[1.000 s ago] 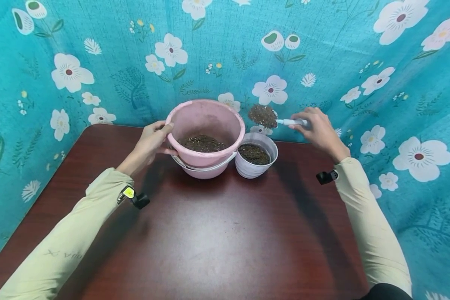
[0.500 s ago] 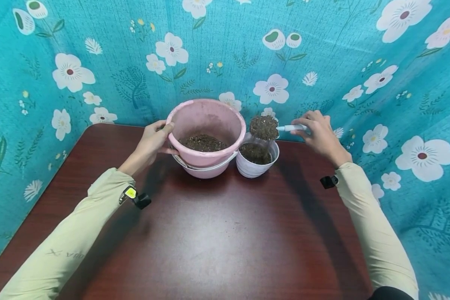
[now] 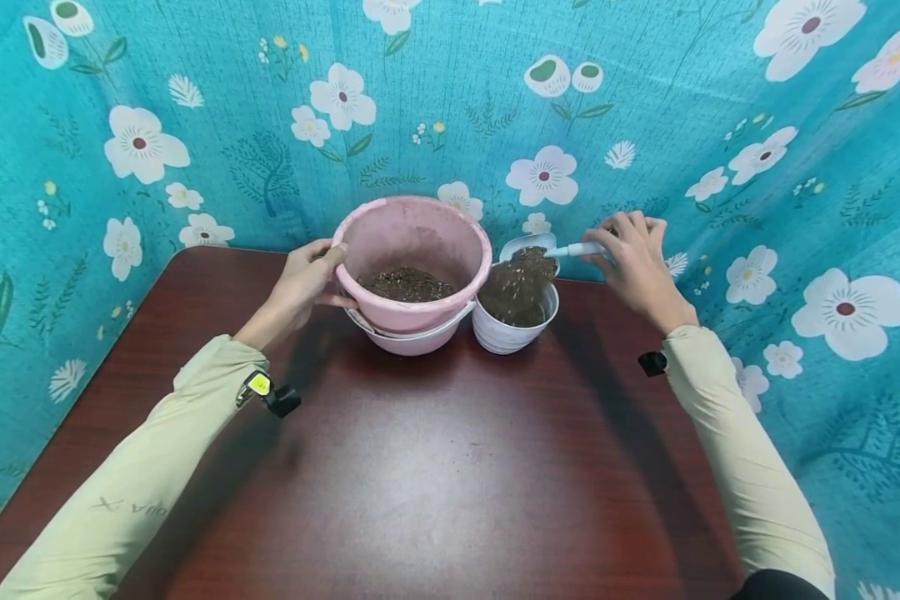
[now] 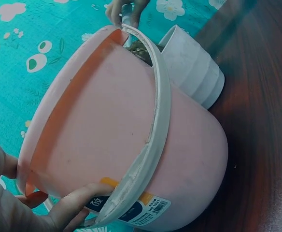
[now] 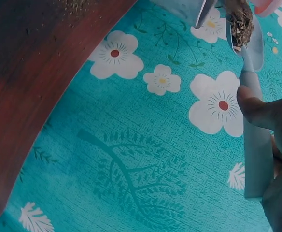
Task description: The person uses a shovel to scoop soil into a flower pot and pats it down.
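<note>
My left hand grips the rim of a pink plastic bucket, thumb over the edge and fingers below it. Dark soil lies in the bottom of this bucket. In the left wrist view its white carrying handle hangs around the side, above a label. My right hand holds a light blue garden trowel by its handle. The scoop is tipped over a white flowerpot, and soil slides off it into the pot.
Bucket and flowerpot stand side by side at the back of a dark red-brown wooden table. Right behind them hangs a turquoise flowered curtain. A few crumbs of soil dot the tabletop.
The trowel has come down over the flowerpot and turned, and its heaped soil now falls into the pot. My left hand has kept its hold on the bucket's rim.
</note>
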`<move>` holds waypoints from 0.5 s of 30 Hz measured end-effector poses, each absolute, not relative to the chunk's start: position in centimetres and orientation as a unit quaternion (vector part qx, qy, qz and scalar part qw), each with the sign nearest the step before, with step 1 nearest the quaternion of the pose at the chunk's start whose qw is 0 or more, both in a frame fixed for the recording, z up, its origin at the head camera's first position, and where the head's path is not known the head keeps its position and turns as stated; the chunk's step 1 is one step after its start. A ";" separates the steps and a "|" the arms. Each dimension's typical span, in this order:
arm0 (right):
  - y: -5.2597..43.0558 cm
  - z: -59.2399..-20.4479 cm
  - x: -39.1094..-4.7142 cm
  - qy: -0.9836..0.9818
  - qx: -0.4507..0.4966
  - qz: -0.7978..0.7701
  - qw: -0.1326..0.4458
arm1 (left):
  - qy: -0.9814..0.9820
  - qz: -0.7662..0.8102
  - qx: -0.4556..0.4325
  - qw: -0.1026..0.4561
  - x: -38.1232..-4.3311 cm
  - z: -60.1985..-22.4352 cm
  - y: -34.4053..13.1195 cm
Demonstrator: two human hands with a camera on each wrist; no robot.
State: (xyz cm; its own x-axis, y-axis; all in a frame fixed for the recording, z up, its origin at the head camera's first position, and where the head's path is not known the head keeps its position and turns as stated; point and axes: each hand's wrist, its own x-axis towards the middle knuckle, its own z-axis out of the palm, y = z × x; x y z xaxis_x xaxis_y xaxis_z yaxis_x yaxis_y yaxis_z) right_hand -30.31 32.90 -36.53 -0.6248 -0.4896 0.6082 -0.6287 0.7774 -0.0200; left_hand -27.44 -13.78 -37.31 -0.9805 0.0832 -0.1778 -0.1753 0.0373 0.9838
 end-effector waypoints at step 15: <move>32.7 -35.2 -30.1 -0.857 0.326 0.058 0.396 | 0.703 0.705 -0.023 0.091 -27.6 -37.4 -13.9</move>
State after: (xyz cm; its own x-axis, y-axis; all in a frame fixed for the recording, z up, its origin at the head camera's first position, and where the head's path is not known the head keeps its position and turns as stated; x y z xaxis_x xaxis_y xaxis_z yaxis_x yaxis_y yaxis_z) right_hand -30.11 32.73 -35.17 -0.4740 -0.5127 0.7158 -0.6041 0.7808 0.1593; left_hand -27.58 -13.90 -37.36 -0.9823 0.0971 -0.1604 -0.1607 0.0051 0.9870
